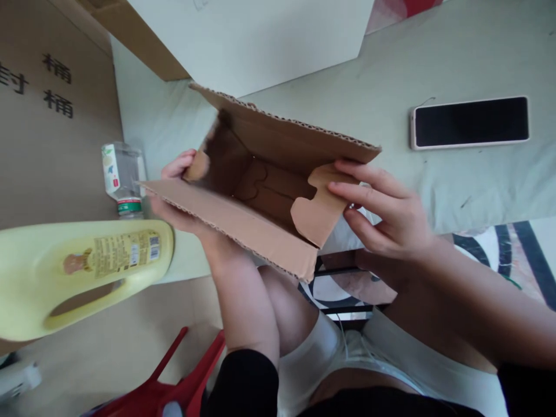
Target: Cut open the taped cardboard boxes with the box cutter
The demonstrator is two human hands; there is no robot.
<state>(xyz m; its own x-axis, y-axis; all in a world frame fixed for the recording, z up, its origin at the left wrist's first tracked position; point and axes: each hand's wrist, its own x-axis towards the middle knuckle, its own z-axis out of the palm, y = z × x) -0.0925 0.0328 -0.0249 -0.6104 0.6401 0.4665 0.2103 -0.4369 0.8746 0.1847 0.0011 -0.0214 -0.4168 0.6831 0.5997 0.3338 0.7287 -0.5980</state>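
Farthest to the left of the left hand was a large brown carton [65, 174] with black printed characters, cut off by the edge of the view. Below and left of that hand was a pale yellow jug [87, 255] with a looped handle and a printed label, its rounded end nearest the hand and its other end out of view. A clear plastic bottle [128, 176] with a green cap and a coloured label showed just left of the hand's fingers, its capped end by the jug's edge. Nearer the wearer than the left hand, a red piece of furniture [174, 388] showed only in part. The left hand [180, 220] gripped the left end of a cardboard box [264, 179], fingers bent around it, with much of the palm hidden by the near flap. The box was held between the two hands, tilted, its opening turned towards the wearer and its flaps spread, with bare brown cardboard visible inside. Beyond both hands was a large white box [278, 46]. The right hand [391, 214] held the box's right end, its fingertips pressing on the notched flap there. Beyond and right of the right hand, well apart from it, a dark-screened phone [471, 123] in a pale case lay on the cloth-covered table [499, 185].
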